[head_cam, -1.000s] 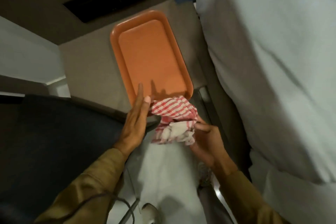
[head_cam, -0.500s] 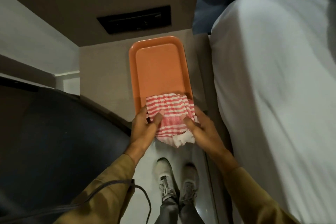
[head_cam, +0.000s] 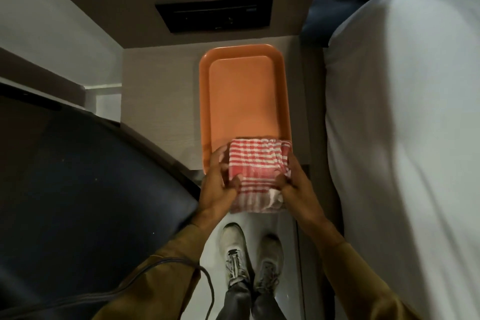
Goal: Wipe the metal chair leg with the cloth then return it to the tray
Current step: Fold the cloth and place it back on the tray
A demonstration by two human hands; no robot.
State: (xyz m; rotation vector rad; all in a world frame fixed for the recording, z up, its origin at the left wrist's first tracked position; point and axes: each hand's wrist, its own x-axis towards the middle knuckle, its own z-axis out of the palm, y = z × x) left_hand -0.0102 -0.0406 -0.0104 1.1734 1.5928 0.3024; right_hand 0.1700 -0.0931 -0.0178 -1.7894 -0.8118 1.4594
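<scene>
A red-and-white striped cloth [head_cam: 255, 163] lies folded over the near end of the orange tray [head_cam: 241, 91], with its lower part hanging past the tray's near rim. My left hand [head_cam: 219, 184] grips the cloth's left side, thumb pressed on top. My right hand [head_cam: 296, 184] holds its right side, fingers curled around the edge. The tray rests on a beige bedside surface [head_cam: 161, 101]. No metal chair leg is visible.
A dark padded chair [head_cam: 85, 189] fills the left. A white bed [head_cam: 405, 112] runs along the right. A black panel [head_cam: 215, 13] sits in the wall behind the tray. My shoes [head_cam: 249, 260] stand on the pale floor below. A cable [head_cam: 181, 267] loops off my left sleeve.
Both hands have brought the cloth forward onto the tray's near end and flattened it from a bunch into a folded shape. The view has shifted so the tray sits centred.
</scene>
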